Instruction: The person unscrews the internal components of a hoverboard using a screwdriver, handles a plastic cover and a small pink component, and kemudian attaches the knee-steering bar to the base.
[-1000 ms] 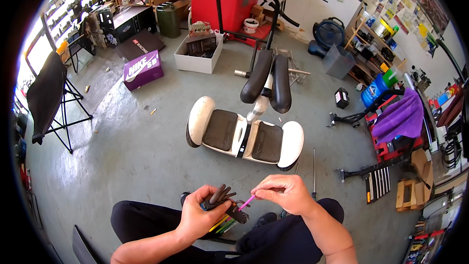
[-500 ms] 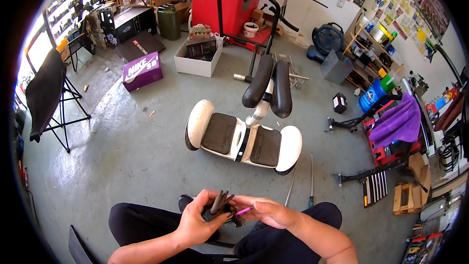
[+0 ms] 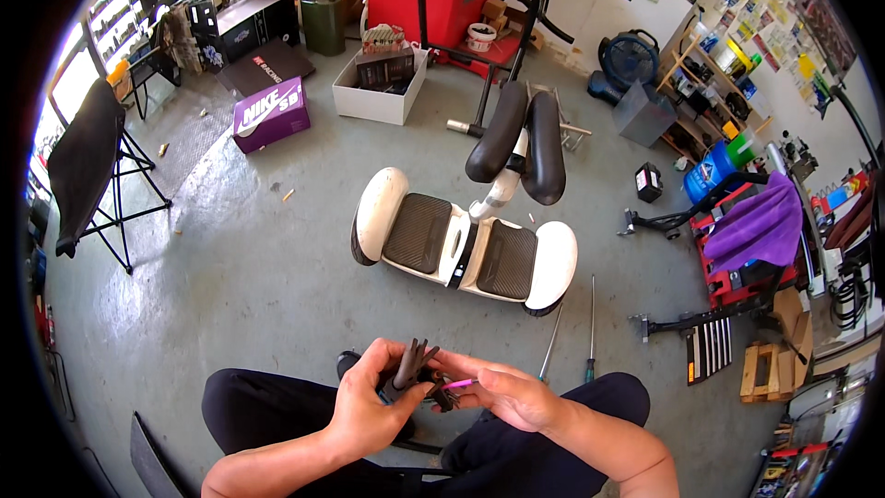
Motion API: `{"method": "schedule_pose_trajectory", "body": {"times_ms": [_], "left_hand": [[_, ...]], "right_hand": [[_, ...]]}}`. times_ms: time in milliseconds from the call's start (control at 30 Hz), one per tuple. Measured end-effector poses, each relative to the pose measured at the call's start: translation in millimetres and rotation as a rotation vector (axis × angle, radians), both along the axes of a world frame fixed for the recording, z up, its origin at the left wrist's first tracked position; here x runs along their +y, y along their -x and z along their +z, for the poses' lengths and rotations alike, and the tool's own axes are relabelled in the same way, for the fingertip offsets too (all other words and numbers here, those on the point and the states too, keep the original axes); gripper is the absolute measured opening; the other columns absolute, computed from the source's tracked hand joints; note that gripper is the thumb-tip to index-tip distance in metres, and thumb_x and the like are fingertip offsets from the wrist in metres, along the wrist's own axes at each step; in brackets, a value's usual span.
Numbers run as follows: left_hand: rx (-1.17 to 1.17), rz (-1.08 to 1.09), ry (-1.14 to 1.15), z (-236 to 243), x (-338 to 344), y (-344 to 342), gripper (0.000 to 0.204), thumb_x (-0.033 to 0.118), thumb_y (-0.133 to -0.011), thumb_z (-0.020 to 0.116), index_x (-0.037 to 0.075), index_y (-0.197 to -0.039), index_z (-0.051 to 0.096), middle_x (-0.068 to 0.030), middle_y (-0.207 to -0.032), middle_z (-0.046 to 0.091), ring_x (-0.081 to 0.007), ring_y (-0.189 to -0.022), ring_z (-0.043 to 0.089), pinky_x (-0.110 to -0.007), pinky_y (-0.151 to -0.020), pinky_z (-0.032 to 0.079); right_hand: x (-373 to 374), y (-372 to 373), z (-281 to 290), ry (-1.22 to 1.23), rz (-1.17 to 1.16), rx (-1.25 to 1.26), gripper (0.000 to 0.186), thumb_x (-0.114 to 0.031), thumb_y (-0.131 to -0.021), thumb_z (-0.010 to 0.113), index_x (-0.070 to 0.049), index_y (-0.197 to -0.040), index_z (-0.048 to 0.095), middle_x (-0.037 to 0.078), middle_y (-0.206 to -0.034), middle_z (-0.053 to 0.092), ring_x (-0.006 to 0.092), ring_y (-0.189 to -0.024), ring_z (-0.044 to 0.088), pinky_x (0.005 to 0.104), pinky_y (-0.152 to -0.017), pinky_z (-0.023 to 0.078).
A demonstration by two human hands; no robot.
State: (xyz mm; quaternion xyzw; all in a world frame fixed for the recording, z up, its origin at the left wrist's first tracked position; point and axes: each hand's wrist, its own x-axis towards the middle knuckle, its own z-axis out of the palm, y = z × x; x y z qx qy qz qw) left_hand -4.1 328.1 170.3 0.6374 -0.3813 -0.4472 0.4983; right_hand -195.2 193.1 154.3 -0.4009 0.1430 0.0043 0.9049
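Note:
Between my two hands, above my lap, is a bundle of dark hex keys (image 3: 411, 365), their ends fanned upward. My left hand (image 3: 361, 406) is closed around the bundle, with the thumb across its near side. My right hand (image 3: 516, 398) pinches a thin pink hex key (image 3: 459, 384) at the bundle's right side. Its inner end runs in among the dark pieces, so I cannot tell whether it is seated there. Just ahead on the floor stands a white self-balancing scooter (image 3: 458, 260) with dark foot pads and a padded black knee bar (image 3: 544, 152).
Two long screwdrivers (image 3: 592, 337) lie right of my hands, near my right knee. A purple shoebox (image 3: 270, 116) and an open white box (image 3: 373, 103) sit farther off. On the left is a black folding chair (image 3: 88, 166); on the right, a purple cloth (image 3: 756, 226) hangs over a red stand.
The pink key sits slightly more level, and both hands have shifted a little while keeping their hold. The room's things appear slightly higher and farther right as the view tilts.

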Motion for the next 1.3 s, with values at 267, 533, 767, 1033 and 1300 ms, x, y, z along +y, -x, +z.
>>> {"method": "schedule_pose_trajectory", "body": {"times_ms": [267, 533, 767, 1033, 1300], "left_hand": [[-0.032, 0.035, 0.013, -4.6, -0.7, -0.6, 0.033, -0.001, -0.087, 0.076, 0.002, -0.116, 0.059, -0.0068, -0.107, 0.073, -0.0145, -0.102, 0.069, -0.030, -0.092, 0.053], [-0.106, 0.028, 0.021, 1.1, -3.3, 0.4, 0.034, -0.001, -0.085, 0.078, 0.002, -0.113, 0.059, -0.0066, -0.106, 0.073, -0.0136, -0.097, 0.069, -0.029, -0.088, 0.055], [-0.155, 0.005, 0.017, -5.5, -2.7, -0.6, 0.033, 0.000, -0.086, 0.078, 0.002, -0.113, 0.059, -0.0079, -0.106, 0.073, -0.0148, -0.097, 0.070, -0.030, -0.087, 0.055], [-0.047, 0.095, -0.022, -2.8, -10.0, -2.8, 0.030, 0.003, -0.086, 0.080, 0.002, -0.108, 0.060, -0.0079, -0.101, 0.076, -0.0137, -0.094, 0.071, -0.030, -0.085, 0.056], [-0.148, 0.132, 0.042, -11.5, -14.4, -2.1, 0.029, 0.001, -0.085, 0.080, 0.002, -0.106, 0.061, -0.0077, -0.101, 0.076, -0.0129, -0.094, 0.070, -0.030, -0.087, 0.055]], "right_hand": [[3.6, -3.4, -8.3, 0.086, -0.077, -0.020, 0.071, -0.038, -0.107, 0.055, 0.006, -0.158, 0.030, 0.013, -0.159, 0.042, 0.0216, -0.148, 0.038, 0.0371, -0.121, 0.030], [4.2, -1.2, -13.3, 0.045, -0.178, -0.074, 0.059, -0.022, -0.105, 0.061, 0.008, -0.152, 0.040, 0.016, -0.154, 0.049, 0.0236, -0.144, 0.044, 0.0379, -0.120, 0.032], [4.5, -1.7, -16.5, 0.033, -0.216, -0.029, 0.055, -0.013, -0.102, 0.065, 0.007, -0.149, 0.044, 0.016, -0.148, 0.054, 0.0236, -0.137, 0.052, 0.0382, -0.117, 0.039], [6.4, -11.8, 10.1, 1.315, -0.556, 0.184, 0.017, -0.007, -0.089, 0.079, 0.001, -0.097, 0.065, 0.011, -0.091, 0.070, 0.0195, -0.082, 0.069, 0.0314, -0.074, 0.054], [24.0, -9.9, -6.0, 1.067, -0.565, 0.244, 0.018, -0.009, -0.093, 0.076, -0.002, -0.092, 0.060, 0.006, -0.087, 0.066, 0.0136, -0.078, 0.066, 0.0283, -0.073, 0.053]]}}
